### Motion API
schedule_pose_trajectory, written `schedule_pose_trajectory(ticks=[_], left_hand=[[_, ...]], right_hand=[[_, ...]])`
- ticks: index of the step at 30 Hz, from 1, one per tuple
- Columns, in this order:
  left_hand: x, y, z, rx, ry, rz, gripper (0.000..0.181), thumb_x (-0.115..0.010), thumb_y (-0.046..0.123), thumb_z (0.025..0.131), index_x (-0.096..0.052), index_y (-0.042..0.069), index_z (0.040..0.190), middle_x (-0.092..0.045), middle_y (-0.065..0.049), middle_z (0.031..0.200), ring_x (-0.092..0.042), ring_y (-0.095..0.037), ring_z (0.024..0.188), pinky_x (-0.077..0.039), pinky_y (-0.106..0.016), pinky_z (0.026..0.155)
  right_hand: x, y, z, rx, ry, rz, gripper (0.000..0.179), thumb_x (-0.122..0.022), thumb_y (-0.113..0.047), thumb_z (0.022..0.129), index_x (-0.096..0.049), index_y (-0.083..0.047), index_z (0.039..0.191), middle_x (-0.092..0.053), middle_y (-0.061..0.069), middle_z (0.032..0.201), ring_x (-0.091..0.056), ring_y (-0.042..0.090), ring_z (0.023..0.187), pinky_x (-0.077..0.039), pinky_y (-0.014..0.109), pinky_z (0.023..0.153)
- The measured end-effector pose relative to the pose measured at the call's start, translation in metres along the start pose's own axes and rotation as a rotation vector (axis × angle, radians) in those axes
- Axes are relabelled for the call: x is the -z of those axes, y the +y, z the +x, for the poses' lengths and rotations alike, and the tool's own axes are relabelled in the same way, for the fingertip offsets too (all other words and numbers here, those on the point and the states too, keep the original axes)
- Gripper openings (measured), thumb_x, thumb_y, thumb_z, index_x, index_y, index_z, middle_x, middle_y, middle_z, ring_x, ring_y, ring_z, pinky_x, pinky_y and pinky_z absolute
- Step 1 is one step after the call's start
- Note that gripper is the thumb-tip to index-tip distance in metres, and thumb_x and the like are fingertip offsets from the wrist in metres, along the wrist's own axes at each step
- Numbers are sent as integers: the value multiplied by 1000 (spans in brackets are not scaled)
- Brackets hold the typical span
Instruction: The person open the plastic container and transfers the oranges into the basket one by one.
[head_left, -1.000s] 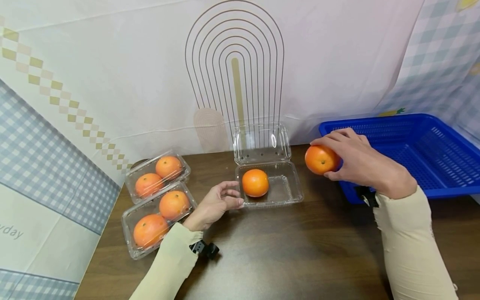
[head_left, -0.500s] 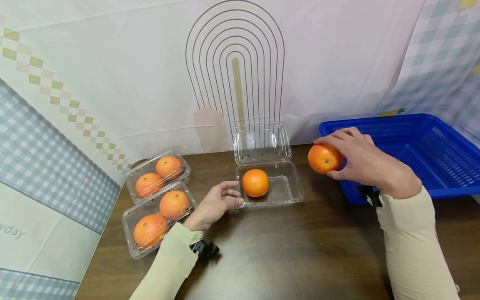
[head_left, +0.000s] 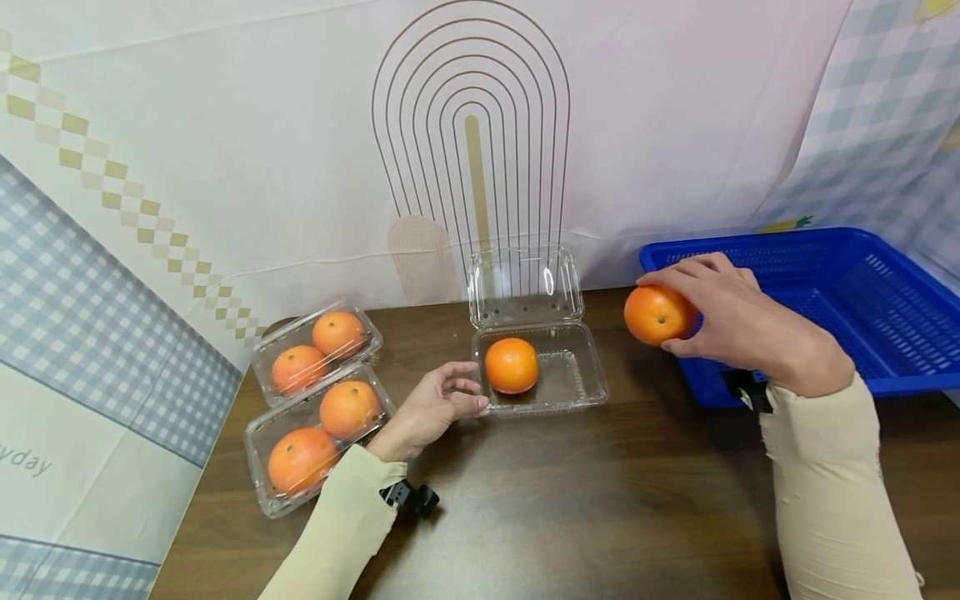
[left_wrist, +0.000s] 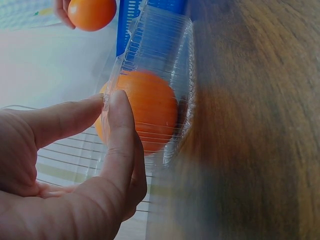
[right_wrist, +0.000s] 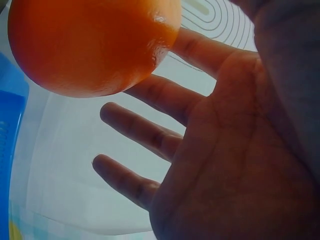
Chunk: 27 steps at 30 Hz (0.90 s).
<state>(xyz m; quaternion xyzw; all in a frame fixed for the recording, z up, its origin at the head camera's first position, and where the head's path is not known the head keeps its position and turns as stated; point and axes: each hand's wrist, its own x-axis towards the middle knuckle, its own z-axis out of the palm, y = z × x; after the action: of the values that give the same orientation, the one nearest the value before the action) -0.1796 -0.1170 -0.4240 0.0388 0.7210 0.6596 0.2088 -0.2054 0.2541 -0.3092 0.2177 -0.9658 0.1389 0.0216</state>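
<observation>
An orange (head_left: 660, 315) is held up off the table in my right hand (head_left: 723, 315), between thumb and fingers, just left of the blue basket. The right wrist view shows that orange (right_wrist: 92, 45) against the fingers, two of them standing free of it. In the middle of the table a clear plastic clamshell box (head_left: 566, 375) lies with its lid (head_left: 525, 292) raised. One orange (head_left: 512, 365) sits in its left half. My left hand (head_left: 435, 408) pinches the box's left rim between thumb and finger, as the left wrist view confirms.
Two clear boxes, a rear one (head_left: 264, 354) and a front one (head_left: 258, 467), stand at the left with two oranges in each. A blue plastic basket (head_left: 795, 385) fills the right back. A patterned cloth wall (head_left: 315, 167) borders the table (head_left: 585, 517).
My right hand has moved slightly to the right with the orange, toward the basket. The left hand and the boxes have stayed in place.
</observation>
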Motion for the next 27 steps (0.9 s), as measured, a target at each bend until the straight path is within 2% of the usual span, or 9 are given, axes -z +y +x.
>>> schedule_pose_trajectory(ticks=[10, 16, 27], left_hand=[[0, -1, 1, 3, -3, -3, 61, -66, -6, 93, -41, -3, 149, -55, -25, 125, -67, -9, 87, -61, -24, 86], [0, -1, 0, 3, -5, -11, 61, -66, -6, 93, -41, -3, 149, -56, -22, 122, -67, -9, 87, -61, -24, 86], [0, 0, 1, 8, 3, -13, 61, -66, -6, 93, -41, -3, 148, -56, -23, 122, -67, -9, 87, -62, -25, 87]], right_hand=[[0, 4, -1, -3, 3, -11, 75, -90, -20, 74, -57, -13, 141, -56, 20, 141, -35, 46, 130, -32, 57, 88], [-1, 6, -1, -7, -7, -20, 76, -90, -21, 74, -56, -12, 142, -54, 24, 142, -36, 47, 129, -33, 58, 87], [1, 9, -3, -20, 3, -10, 75, -90, -21, 74, -56, -11, 141, -55, 23, 141, -36, 47, 129, -33, 61, 89]])
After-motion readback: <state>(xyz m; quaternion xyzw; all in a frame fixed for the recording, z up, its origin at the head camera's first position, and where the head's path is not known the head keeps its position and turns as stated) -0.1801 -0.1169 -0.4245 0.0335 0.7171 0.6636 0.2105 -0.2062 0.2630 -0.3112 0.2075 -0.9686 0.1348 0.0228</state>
